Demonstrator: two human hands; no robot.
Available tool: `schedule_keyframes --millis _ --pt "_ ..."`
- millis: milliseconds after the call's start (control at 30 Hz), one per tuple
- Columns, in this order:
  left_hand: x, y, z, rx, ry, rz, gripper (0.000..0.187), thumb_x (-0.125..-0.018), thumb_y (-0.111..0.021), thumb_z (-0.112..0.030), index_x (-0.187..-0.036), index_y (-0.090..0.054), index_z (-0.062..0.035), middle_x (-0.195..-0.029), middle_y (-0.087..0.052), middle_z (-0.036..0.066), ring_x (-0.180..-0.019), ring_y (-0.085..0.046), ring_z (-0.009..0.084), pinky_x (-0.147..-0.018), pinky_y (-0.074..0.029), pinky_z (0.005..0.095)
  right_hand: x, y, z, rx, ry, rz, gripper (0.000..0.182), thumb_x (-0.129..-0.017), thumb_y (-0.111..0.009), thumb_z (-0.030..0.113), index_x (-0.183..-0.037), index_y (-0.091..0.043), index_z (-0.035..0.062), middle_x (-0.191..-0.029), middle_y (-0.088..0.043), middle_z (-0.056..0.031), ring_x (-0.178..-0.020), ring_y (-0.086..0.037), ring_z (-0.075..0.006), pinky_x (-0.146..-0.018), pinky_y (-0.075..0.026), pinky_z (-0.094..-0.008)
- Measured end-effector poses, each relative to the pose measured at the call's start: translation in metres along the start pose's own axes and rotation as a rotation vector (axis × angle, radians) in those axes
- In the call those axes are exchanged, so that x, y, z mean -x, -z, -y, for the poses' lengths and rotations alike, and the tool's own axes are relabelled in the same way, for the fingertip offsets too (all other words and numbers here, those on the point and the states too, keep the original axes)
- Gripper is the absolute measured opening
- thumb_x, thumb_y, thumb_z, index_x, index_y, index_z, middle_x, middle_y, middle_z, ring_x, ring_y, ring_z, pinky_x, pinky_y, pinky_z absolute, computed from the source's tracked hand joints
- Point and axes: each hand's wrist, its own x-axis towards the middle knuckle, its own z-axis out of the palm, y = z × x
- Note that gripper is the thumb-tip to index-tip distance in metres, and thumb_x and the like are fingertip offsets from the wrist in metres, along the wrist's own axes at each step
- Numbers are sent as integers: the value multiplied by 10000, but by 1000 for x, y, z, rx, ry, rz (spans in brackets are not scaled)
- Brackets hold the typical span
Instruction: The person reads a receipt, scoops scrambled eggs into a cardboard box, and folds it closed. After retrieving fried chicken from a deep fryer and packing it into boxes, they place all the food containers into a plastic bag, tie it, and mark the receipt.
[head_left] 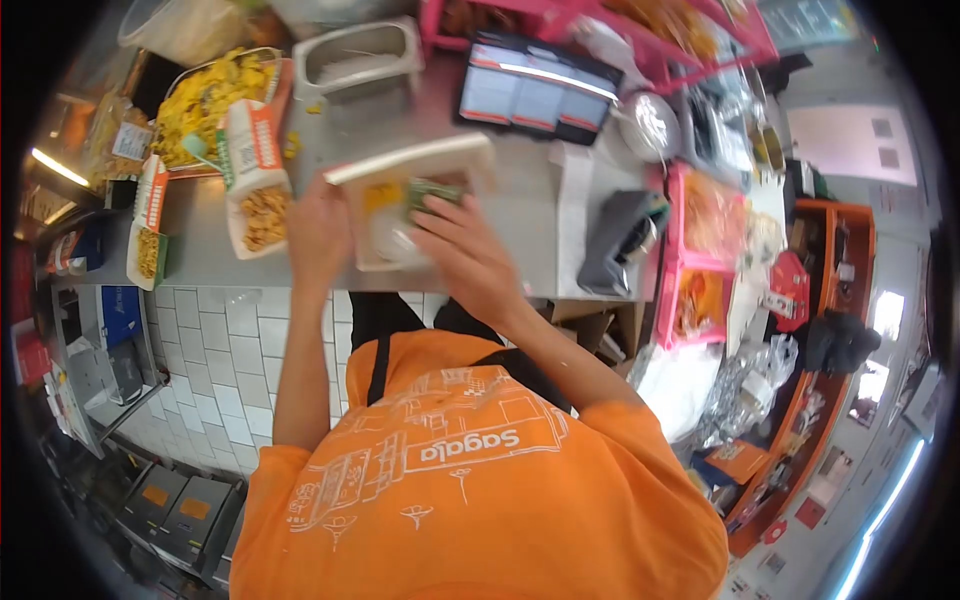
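A white takeaway box [375,257] with its lid raised is at the front edge of the steel counter, slightly blurred. My left hand [320,232] grips the left side of this box. Inside, there is something yellow [381,194], a small green packet [432,188] and a round whitish item [392,243]. My right hand [468,250] reaches into the box from the right, its fingers closed at the green packet; motion blurs the fingertips. Left of the box stands an orange-and-white carton [250,150] with golden fried pieces [264,218].
A tray of yellow food [215,100] and a steel pan [358,62] stand behind on the left. A tablet [537,90] is at the back. A paper strip [573,215], a dark grey device [615,245] and pink baskets [700,255] lie to the right.
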Motion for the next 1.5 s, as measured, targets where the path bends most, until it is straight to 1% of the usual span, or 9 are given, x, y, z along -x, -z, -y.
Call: schedule_keyframes --millis 67,167,300,567,800,967,1100,1300,1500 --pt "13 -8 -21 -20 62 32 277 -895 -594 -130 -1156 -630 -44 -814 -657 187 -788 -637 376 -731 -493 427 40 10 -1 29 -112 135 289 -807 -698 2 -1092 -688 51 -1091 -697 -140 -1117 -636 -316 -1023 -469 -444" --pt "56 -28 -55 -203 -508 -594 311 -815 -637 -57 -1126 -639 -33 -1058 -669 90 -991 -598 326 -908 -452 399 123 77 -7 -58 -478 -166 444 -764 -784 66 -1168 -614 -2 -1234 -610 -170 -1169 -575 -291 -1052 -411 -398" --pt "122 -147 -84 -51 -742 242 406 -763 -676 -72 -1163 -609 -77 -1145 -624 115 -1106 -587 297 -942 -450 427 183 121 -34 254 -917 -509 852 -747 -839 125 -1408 -321 -20 -1388 -417 -212 -1290 -450 -326 -1083 -361 -408" --pt "103 -232 -102 -275 -447 532 1095 -602 -856 -488 -1489 -330 -120 -1586 -285 -9 -1468 -223 216 -1091 -212 480 154 123 -70 -39 -1171 -523 892 -783 -800 157 -1458 -260 -62 -1491 -372 -269 -1344 -442 -312 -1109 -347 -378" --pt "101 -226 -106 -284 -432 539 1011 -653 -841 -421 -1483 -344 -126 -1597 -265 -2 -1460 -234 219 -1078 -232 478 165 104 -62 19 -1142 -514 883 -794 -764 92 -1475 -228 -75 -1486 -383 -281 -1366 -423 -327 -1113 -332 -377" --pt "127 -143 -68 -24 -766 22 275 -766 -729 -62 -1034 -670 -94 -1161 -706 67 -1055 -635 211 -922 -406 325 201 124 -18 50 -841 -613 589 -800 -690 17 -1312 -403 -32 -1263 -517 -187 -1218 -508 -277 -1086 -343 -391" --pt "112 -56 -11 -233 -17 -520 528 -834 -711 -142 -1317 -517 -51 -1311 -569 124 -1202 -540 268 -911 -426 379 172 129 2 -210 -838 -368 432 -809 -680 10 -1191 -481 -23 -1043 -605 -120 -1023 -597 -234 -954 -451 -378" --pt "67 -9 -6 -146 36 -96 743 -879 -679 -157 -1512 -295 -96 -1433 -470 147 -1284 -488 279 -956 -414 420 42 122 -28 -369 -866 -269 351 -881 -655 59 -1205 -519 37 -973 -688 -105 -884 -671 -222 -855 -508 -351" --pt "151 -20 76 2 -61 -306 357 -918 -627 -105 -1248 -532 -7 -1193 -595 107 -1007 -565 203 -790 -446 314 84 196 -67 119 -1030 -370 171 -951 -570 108 -1085 -624 17 -936 -701 -105 -927 -675 -185 -849 -502 -306"
